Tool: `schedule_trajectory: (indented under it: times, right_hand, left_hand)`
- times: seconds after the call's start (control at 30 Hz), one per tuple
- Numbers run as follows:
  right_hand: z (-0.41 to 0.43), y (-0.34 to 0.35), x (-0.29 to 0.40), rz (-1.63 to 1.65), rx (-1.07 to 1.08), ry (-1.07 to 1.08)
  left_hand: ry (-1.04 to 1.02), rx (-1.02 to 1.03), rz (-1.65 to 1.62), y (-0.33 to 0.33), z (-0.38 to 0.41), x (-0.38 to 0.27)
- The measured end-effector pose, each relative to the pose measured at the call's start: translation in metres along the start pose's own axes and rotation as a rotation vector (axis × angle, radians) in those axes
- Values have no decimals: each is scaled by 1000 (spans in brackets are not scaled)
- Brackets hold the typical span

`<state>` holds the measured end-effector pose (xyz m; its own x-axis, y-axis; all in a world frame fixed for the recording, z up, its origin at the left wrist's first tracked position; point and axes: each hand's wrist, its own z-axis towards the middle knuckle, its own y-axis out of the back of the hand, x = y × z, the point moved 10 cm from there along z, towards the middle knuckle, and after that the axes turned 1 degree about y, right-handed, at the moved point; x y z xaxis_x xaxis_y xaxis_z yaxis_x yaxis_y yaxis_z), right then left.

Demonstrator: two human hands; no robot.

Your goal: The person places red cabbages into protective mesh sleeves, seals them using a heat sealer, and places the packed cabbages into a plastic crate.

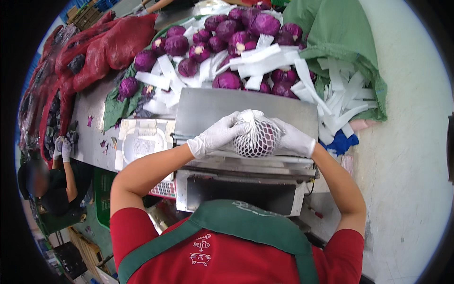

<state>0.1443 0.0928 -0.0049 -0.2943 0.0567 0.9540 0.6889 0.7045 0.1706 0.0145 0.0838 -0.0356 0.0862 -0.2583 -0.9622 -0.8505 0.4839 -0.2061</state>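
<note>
A red cabbage in a white foam net sleeve [256, 142] is held between my two gloved hands, over the front edge of a stainless steel wrapping machine [212, 101]. My left hand [221, 133] grips its left side, thumb near the bunched top of the net. Against the right side rests my right hand [293, 137], its fingers partly hidden behind the cabbage. Purple leaf shows through the mesh. Just beyond the machine lie many bare red cabbages [227, 30] with flat white foam net sleeves [269, 60] strewn among them.
A green woven sack [340, 32] spills more foam sleeves at the right, beside a pale wall [408, 106]. Left of the machine sits a scale [142, 142] with a keypad. Red mesh sacks [117, 42] line the table's left, where another person [60, 181] works with gloved hands.
</note>
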Motion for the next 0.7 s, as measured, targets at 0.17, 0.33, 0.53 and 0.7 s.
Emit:
schedule_trajectory:
  times: [0.17,0.33,0.53,0.7]
  right_hand:
    - [-100,-92,-50,720,144,-520]
    - [-146,-156,-116,925,200,-561]
    - [-168,-155,-161,453,7,-378]
    - [-215,-142,-151,591,-413,-365]
  left_hand:
    - [609,223,-264,-78,-85,37]
    - [756,261,-642,-124,-133,115]
    - [367,-53,45,-75,-178,112]
    - [-41,-463,912,-38,-243,79]
